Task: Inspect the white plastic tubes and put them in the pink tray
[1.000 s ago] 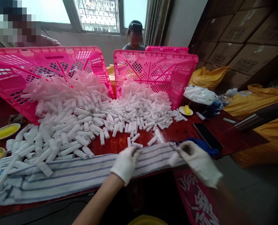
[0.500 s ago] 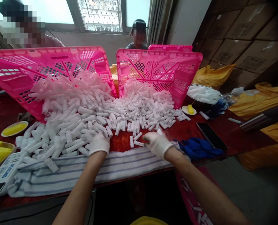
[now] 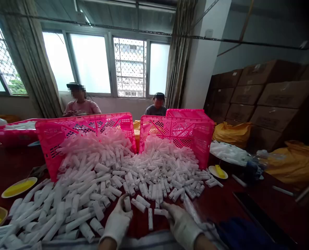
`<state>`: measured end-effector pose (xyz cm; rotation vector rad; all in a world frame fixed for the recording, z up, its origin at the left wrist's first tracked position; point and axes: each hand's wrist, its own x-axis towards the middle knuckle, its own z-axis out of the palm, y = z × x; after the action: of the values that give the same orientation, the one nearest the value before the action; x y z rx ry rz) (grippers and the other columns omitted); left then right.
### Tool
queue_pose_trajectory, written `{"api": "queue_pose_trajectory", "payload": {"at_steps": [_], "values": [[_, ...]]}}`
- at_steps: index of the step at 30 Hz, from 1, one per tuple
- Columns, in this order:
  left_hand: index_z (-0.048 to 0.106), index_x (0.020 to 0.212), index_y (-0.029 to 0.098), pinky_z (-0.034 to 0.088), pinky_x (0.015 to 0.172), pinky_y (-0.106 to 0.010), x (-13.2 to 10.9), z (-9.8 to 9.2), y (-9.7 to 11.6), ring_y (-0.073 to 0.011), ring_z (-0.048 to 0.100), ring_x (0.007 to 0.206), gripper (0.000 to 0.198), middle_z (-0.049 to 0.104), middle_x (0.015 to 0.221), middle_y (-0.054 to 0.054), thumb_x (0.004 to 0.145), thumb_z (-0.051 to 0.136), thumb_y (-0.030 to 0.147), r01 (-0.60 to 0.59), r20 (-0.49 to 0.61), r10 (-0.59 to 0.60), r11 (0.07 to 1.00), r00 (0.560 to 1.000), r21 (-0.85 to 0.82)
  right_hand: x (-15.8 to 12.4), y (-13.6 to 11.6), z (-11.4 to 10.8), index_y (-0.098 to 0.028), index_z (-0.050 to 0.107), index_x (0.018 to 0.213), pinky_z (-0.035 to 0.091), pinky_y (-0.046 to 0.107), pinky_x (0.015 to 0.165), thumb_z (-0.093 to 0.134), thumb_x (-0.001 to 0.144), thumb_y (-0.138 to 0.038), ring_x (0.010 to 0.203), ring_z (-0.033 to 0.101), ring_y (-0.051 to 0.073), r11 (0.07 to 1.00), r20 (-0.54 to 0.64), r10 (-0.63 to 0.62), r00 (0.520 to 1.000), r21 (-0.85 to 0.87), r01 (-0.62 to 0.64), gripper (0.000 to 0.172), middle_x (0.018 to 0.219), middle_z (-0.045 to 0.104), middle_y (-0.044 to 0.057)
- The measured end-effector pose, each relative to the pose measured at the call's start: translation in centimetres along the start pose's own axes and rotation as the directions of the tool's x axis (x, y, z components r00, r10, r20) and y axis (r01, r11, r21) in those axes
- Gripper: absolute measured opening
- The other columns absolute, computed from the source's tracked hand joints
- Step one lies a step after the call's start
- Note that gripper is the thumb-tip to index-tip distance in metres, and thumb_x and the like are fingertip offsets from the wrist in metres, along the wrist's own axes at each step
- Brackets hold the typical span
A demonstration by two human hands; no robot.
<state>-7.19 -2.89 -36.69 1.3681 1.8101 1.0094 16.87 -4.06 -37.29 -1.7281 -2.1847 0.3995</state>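
Hundreds of short white tubes (image 3: 154, 166) lie heaped across the dark red surface (image 3: 141, 222), spilling from two pink baskets tipped on their sides, the left basket (image 3: 82, 118) and the right basket (image 3: 202, 139), whose bases stand up like a wall across the far side. Both hands wear pale gloves and work at the near edge of the heap. The left hand (image 3: 118, 219) is closed narrowly, one tube (image 3: 127, 204) held between thumb and finger. The right hand (image 3: 183, 224) has its fingers drawn close at the end of a lying tube (image 3: 160, 211); I cannot tell whether it grips it. Between the hands, a few loose tubes lie apart from the heap, and a striped towel (image 3: 149, 242) runs along the near edge. Beside the right hand are a clear plastic strip (image 3: 192, 208), a blue cloth (image 3: 243, 232) and a dark phone (image 3: 261, 213). Further off on that side are a small plate (image 3: 211, 168) with a yellow sponge (image 3: 220, 171) and a bowl (image 3: 226, 160) piled with tubes. At the far left sit a second plate (image 3: 5, 195) and a dish (image 3: 5, 214), each holding something yellow. Behind the baskets, which hide their lower bodies, sit two people; brown boxes (image 3: 276, 93) are stacked at the right, with yellow sacks (image 3: 232, 134) in front.
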Motion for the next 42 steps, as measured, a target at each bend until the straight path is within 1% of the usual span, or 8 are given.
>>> {"api": "queue_pose_trajectory", "payload": {"at_steps": [7,12,15,19,23,33,38,42], "values": [[0.059,0.095,0.018,0.048,0.077,-0.03,-1.0,1.1,0.8,-0.0221,0.062,0.087,0.035,0.066,0.09,-0.007,0.071,0.057,0.043,-0.206,-0.105,0.195,0.973,0.975,-0.105,0.7,-1.0,-0.3,-0.022,0.063,0.095,0.041,0.024,0.067,0.042,0.08,-0.015,0.075,0.061,0.017,0.988,0.152,0.059,0.987,-0.147,-0.037,0.027,0.082,0.066,0.006],[0.054,0.091,0.017,0.047,0.077,-0.027,-2.4,1.4,2.5,-0.0136,0.057,0.074,0.038,0.059,0.078,0.0,0.062,0.067,0.037,-0.203,-0.14,0.16,0.9,0.977,-0.385,-0.3,-0.2,-0.6,-0.017,0.055,0.088,0.042,0.023,0.062,0.049,0.074,-0.017,0.065,0.055,0.014,0.949,-0.088,0.061,0.994,0.314,-0.03,0.015,0.074,0.06,0.003],[0.05,0.094,0.016,0.048,0.07,-0.025,-2.8,1.4,3.5,-0.0106,0.056,0.068,0.05,0.056,0.076,0.002,0.052,0.075,0.028,-0.032,0.005,0.044,0.799,0.999,-0.6,-0.4,-0.2,-0.9,-0.02,0.047,0.086,0.042,0.022,0.054,0.06,0.07,-0.03,0.057,0.051,0.011,0.636,-0.175,0.224,0.959,0.772,-0.008,0.024,0.071,0.054,-0.002],[0.044,0.093,0.017,0.048,0.071,-0.025,-3.9,1.8,4.7,-0.0093,0.059,0.068,0.054,0.058,0.081,0.001,0.051,0.078,0.021,0.21,0.226,-0.047,0.593,0.973,-0.778,-0.1,-2.0,-1.8,-0.021,0.04,0.078,0.04,0.02,0.046,0.072,0.06,-0.038,0.05,0.049,0.008,0.101,0.007,0.352,0.936,0.994,-0.045,0.041,0.064,0.05,-0.006],[0.048,0.096,0.015,0.047,0.068,-0.022,-5.0,3.1,5.2,-0.0079,0.058,0.066,0.053,0.058,0.078,0.0,0.054,0.079,0.024,0.254,0.287,-0.034,0.571,0.957,-0.781,0.5,-4.1,-2.7,-0.02,0.041,0.076,0.043,0.021,0.046,0.075,0.057,-0.035,0.049,0.048,0.007,-0.092,0.037,0.41,0.911,0.996,0.001,0.042,0.061,0.049,-0.008],[0.05,0.111,0.016,0.047,0.076,-0.023,-8.0,6.5,5.3,-0.0111,0.06,0.076,0.035,0.061,0.095,-0.004,0.081,0.059,0.031,0.053,0.162,0.077,0.74,0.984,-0.671,0.9,-3.9,-2.2,-0.019,0.05,0.074,0.041,0.02,0.049,0.068,0.067,-0.037,0.05,0.046,0.007,0.205,-0.19,0.475,0.859,0.973,0.101,0.027,0.062,0.05,-0.006],[0.05,0.109,0.014,0.04,0.057,-0.018,-8.3,6.1,5.2,-0.0069,0.047,0.057,0.038,0.053,0.069,0.002,0.08,0.062,0.035,0.124,0.213,0.031,0.728,0.977,-0.674,0.5,-3.2,-3.6,-0.017,0.057,0.074,0.042,0.022,0.057,0.064,0.069,-0.049,0.059,0.048,0.009,0.407,-0.138,0.311,0.94,0.913,-0.001,0.033,0.065,0.054,-0.003],[0.051,0.09,0.013,0.026,0.043,-0.017,-7.7,4.5,5.3,-0.002,0.026,0.043,0.033,0.037,0.06,0.007,0.078,0.061,0.043,0.489,0.619,0.107,0.515,0.778,-0.704,0.2,-2.4,-4.3,-0.016,0.058,0.07,0.042,0.021,0.057,0.07,0.066,-0.041,0.058,0.049,0.009,0.334,-0.116,0.233,0.965,0.942,0.032,0.028,0.063,0.055,-0.003]]}}
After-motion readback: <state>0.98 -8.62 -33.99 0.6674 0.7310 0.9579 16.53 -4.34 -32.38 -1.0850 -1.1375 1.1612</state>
